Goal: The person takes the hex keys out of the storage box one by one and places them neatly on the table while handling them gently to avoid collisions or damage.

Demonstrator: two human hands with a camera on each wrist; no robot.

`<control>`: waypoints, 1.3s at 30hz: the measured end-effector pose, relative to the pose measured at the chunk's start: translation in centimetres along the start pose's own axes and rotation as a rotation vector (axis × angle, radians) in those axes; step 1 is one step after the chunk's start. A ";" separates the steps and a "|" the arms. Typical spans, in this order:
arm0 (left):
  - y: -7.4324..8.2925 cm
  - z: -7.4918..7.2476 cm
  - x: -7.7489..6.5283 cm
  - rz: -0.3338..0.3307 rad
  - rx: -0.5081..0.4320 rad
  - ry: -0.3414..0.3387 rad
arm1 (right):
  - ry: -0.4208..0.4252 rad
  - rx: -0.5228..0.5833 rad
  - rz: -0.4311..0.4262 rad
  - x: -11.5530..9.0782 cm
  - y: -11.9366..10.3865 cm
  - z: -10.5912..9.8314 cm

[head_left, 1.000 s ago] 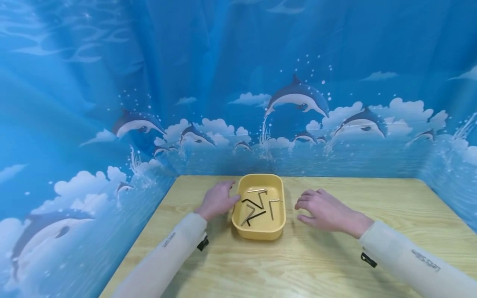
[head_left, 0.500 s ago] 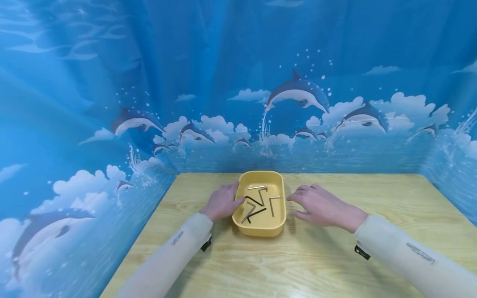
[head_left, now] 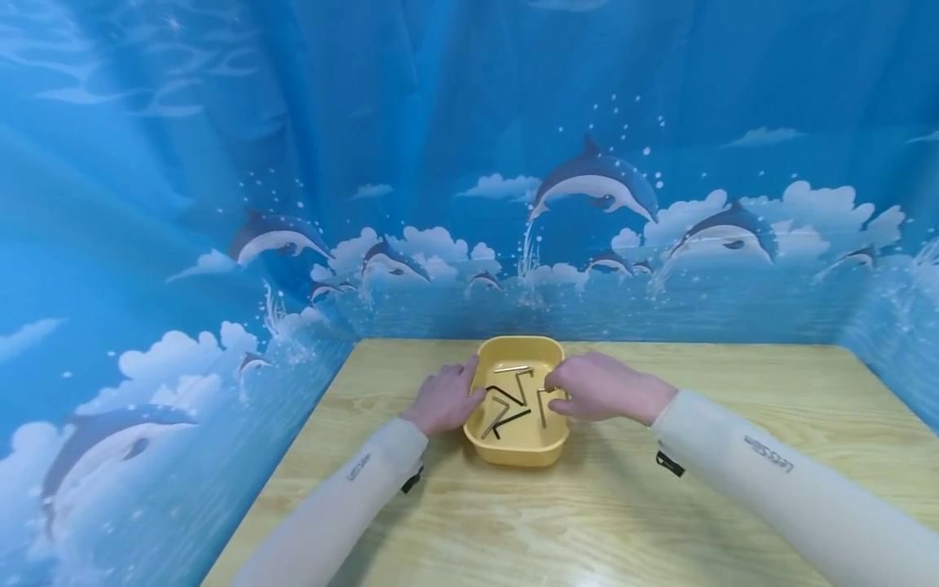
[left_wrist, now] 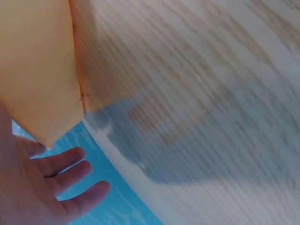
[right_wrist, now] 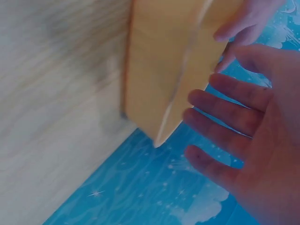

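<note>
A yellow tub (head_left: pixel 522 450) stands on the table with several L-shaped hex keys inside. Some are black, like the hex key (head_left: pixel 516 418) near the middle; others are silver. At the tub's left wall, my left hand (head_left: pixel 444 399) holds the rim, its thumb over the edge and the other fingers outside. My right hand (head_left: pixel 597 386) reaches over the right rim, thumb and fingers apart. Just below its fingertips lies a silver hex key (head_left: pixel 543 412), its upper end partly covered. In the right wrist view that hand's fingers (right_wrist: pixel 225 112) are spread beside the tub (right_wrist: pixel 154 56).
A light wood-grain table (head_left: pixel 513 522) carries the tub near its far edge. Blue curtain (head_left: pixel 440 163) printed with dolphins and clouds rises behind the table and along its left side. Both forearms wear pale sleeves (head_left: pixel 734 465).
My right hand has moved left, from beside the tub to over its right rim. My left hand has closed in on the left rim. The hex keys appear unmoved.
</note>
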State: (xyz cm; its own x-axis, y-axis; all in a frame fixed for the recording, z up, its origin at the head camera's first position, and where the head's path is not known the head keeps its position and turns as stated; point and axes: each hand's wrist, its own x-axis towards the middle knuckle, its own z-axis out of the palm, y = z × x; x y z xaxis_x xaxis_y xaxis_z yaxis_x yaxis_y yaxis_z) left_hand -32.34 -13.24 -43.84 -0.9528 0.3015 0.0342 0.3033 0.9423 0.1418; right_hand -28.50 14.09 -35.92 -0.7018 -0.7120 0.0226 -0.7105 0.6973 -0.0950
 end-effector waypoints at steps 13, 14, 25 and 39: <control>0.3 -0.3 -0.4 -0.015 0.050 -0.038 | -0.279 0.058 0.108 7.5 -0.5 0.1; 0.2 -0.3 -0.4 -0.016 0.047 -0.040 | -0.298 0.057 0.115 8.1 -0.5 0.3; 0.4 -0.5 -0.3 -0.019 0.060 -0.054 | -0.378 0.105 0.207 12.5 -0.7 1.3; 0.3 -0.3 0.0 -0.027 0.070 -0.052 | -0.337 0.121 0.310 14.3 -0.5 3.9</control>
State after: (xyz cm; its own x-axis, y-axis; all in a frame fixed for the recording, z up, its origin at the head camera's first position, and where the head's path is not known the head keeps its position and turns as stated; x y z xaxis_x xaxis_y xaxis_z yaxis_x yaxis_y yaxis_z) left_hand -32.23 -12.99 -43.52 -0.9593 0.2816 -0.0200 0.2795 0.9574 0.0724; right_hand -37.95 3.22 -39.40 -0.8097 -0.4731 -0.3473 -0.4450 0.8807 -0.1621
